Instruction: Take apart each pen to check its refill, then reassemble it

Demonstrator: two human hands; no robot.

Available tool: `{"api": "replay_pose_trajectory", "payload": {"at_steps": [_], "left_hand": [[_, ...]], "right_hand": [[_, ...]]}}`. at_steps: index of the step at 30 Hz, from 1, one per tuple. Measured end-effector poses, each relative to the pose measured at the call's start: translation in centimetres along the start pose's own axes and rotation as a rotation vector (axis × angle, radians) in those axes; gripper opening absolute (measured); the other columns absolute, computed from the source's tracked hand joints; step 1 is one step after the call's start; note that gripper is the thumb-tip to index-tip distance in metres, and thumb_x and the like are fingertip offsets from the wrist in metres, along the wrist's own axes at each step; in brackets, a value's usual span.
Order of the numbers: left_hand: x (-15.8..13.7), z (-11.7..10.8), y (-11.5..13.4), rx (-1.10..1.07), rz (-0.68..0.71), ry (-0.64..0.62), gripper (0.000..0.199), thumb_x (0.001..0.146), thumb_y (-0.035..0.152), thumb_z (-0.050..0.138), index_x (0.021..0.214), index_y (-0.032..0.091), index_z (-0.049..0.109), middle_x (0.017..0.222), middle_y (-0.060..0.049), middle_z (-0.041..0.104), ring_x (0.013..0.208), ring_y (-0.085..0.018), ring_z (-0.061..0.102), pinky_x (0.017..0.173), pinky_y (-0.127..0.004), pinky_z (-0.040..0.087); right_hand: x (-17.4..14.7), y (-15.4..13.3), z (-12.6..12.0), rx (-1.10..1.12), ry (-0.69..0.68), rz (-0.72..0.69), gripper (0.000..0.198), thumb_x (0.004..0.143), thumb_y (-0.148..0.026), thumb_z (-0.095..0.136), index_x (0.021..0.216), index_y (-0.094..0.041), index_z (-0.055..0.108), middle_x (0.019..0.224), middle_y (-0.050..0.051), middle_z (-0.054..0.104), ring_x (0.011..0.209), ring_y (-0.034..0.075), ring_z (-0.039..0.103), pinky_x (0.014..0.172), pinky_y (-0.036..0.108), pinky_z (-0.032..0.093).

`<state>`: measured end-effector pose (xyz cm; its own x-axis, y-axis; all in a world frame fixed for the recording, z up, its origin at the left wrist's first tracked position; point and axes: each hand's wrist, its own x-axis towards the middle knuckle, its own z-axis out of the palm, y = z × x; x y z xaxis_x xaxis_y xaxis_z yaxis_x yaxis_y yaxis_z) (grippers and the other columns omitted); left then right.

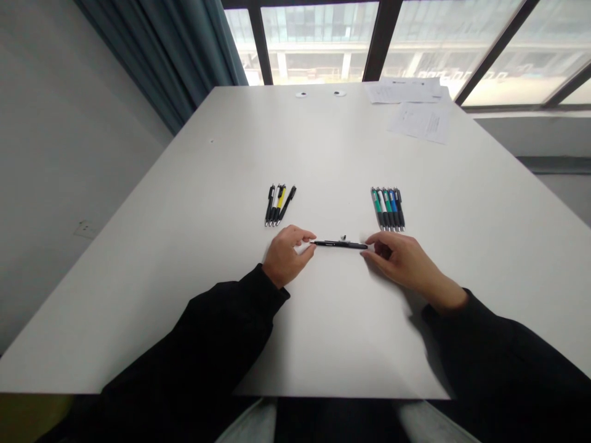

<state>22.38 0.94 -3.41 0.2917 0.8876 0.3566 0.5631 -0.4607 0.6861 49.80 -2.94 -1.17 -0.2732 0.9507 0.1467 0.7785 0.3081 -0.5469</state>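
A slim black pen lies nearly level between my hands, over the white table. My left hand pinches its thin left end between thumb and index finger. At the pen's right end, the thumb and index finger of my right hand close around the tip. Just behind the pen's middle is a small dark piece, too small to name. Beyond my left hand lies a group of several pens, black, white and yellow. A tighter row of several pens, green, white, blue and black, lies beyond my right hand.
The white table reaches back to the windows. Loose printed papers lie at its far right corner. Two small white oval pieces with dark centres sit near the far edge. A blue-grey curtain hangs at the left.
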Motion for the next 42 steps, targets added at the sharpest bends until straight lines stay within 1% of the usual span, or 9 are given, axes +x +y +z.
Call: {"api": "replay_pose_trajectory", "payload": {"at_steps": [9, 15, 19, 21, 24, 26, 30, 35, 42], "left_hand": [[0.0, 0.0, 0.2, 0.009, 0.04, -0.009, 0.016, 0.08, 0.011, 0.063, 0.091, 0.017, 0.073, 0.081, -0.004, 0.064, 0.074, -0.015, 0.058, 0.071, -0.03, 0.049], [-0.2, 0.0, 0.1, 0.098, 0.11, -0.064, 0.01, 0.084, 0.022, 0.069, 0.091, 0.02, 0.076, 0.086, -0.006, 0.067, 0.084, -0.019, 0.061, 0.081, -0.035, 0.049], [-0.3, -0.1, 0.2, 0.114, 0.124, -0.103, 0.013, 0.082, 0.031, 0.074, 0.088, 0.019, 0.076, 0.087, -0.007, 0.068, 0.085, -0.021, 0.06, 0.082, -0.037, 0.048], [-0.3, -0.1, 0.6, 0.067, 0.143, -0.144, 0.019, 0.083, 0.035, 0.074, 0.093, 0.019, 0.076, 0.091, -0.008, 0.069, 0.087, -0.021, 0.06, 0.084, -0.037, 0.048], [-0.4, -0.3, 1.8, -0.078, 0.177, -0.318, 0.025, 0.09, 0.035, 0.066, 0.107, 0.019, 0.074, 0.096, -0.008, 0.072, 0.09, -0.02, 0.063, 0.085, -0.034, 0.048], [-0.5, -0.5, 2.7, -0.202, 0.12, -0.48, 0.027, 0.094, 0.034, 0.059, 0.111, 0.019, 0.073, 0.09, -0.006, 0.074, 0.084, -0.019, 0.065, 0.08, -0.031, 0.048], [-0.6, -0.5, 3.7, -0.561, -0.155, -0.718, 0.026, 0.094, 0.035, 0.057, 0.102, 0.016, 0.072, 0.089, -0.006, 0.076, 0.082, -0.017, 0.068, 0.076, -0.028, 0.05], [-0.4, -0.4, 2.7, -0.911, -0.399, -0.66, 0.03, 0.082, 0.037, 0.075, 0.097, 0.012, 0.067, 0.084, -0.009, 0.073, 0.08, -0.017, 0.068, 0.075, -0.028, 0.05], [0.1, -0.7, 1.4, -1.031, -0.475, -0.579, 0.038, 0.075, 0.039, 0.081, 0.092, 0.011, 0.061, 0.082, -0.007, 0.07, 0.063, -0.008, 0.057, 0.058, -0.02, 0.041]], "right_hand": [[0.0, 0.0, -0.1, 0.009, -0.007, 0.009, 0.019, 0.085, -0.032, 0.066, 0.096, -0.017, 0.069, 0.069, 0.002, 0.064, 0.061, 0.018, 0.057, 0.063, 0.032, 0.045], [0.1, 0.0, -0.1, 0.008, -0.041, -0.053, 0.014, 0.088, -0.028, 0.06, 0.091, -0.019, 0.07, 0.073, 0.004, 0.066, 0.064, 0.018, 0.057, 0.062, 0.031, 0.043], [0.1, 0.0, -0.2, 0.111, -0.026, -0.007, 0.015, 0.091, -0.032, 0.058, 0.088, -0.019, 0.066, 0.075, 0.003, 0.065, 0.064, 0.017, 0.055, 0.063, 0.03, 0.042], [0.1, -0.2, -0.1, 0.222, -0.027, 0.034, 0.02, 0.093, -0.036, 0.056, 0.084, -0.019, 0.062, 0.071, 0.001, 0.06, 0.062, 0.015, 0.051, 0.06, 0.029, 0.04], [0.1, -0.8, 0.3, 0.41, -0.076, 0.064, 0.026, 0.096, -0.041, 0.053, 0.081, -0.02, 0.058, 0.067, -0.001, 0.054, 0.059, 0.014, 0.045, 0.055, 0.027, 0.036], [0.1, -1.5, 0.7, 0.484, -0.118, 0.057, 0.027, 0.096, -0.042, 0.053, 0.083, -0.019, 0.058, 0.066, -0.002, 0.051, 0.058, 0.013, 0.042, 0.054, 0.027, 0.035], [0.2, -2.5, 1.2, 0.484, -0.138, 0.017, 0.028, 0.098, -0.043, 0.05, 0.086, -0.019, 0.06, 0.065, -0.002, 0.053, 0.057, 0.013, 0.044, 0.055, 0.027, 0.037], [0.5, -1.3, 1.1, 0.105, 0.078, -0.034, 0.026, 0.095, -0.037, 0.057, 0.109, -0.016, 0.066, 0.082, 0.005, 0.064, 0.065, 0.016, 0.055, 0.065, 0.03, 0.045], [0.9, 0.2, 1.5, -0.087, 0.027, -0.125, 0.018, 0.096, -0.027, 0.056, 0.095, -0.018, 0.072, 0.092, 0.009, 0.067, 0.079, 0.02, 0.062, 0.074, 0.032, 0.048]]}}
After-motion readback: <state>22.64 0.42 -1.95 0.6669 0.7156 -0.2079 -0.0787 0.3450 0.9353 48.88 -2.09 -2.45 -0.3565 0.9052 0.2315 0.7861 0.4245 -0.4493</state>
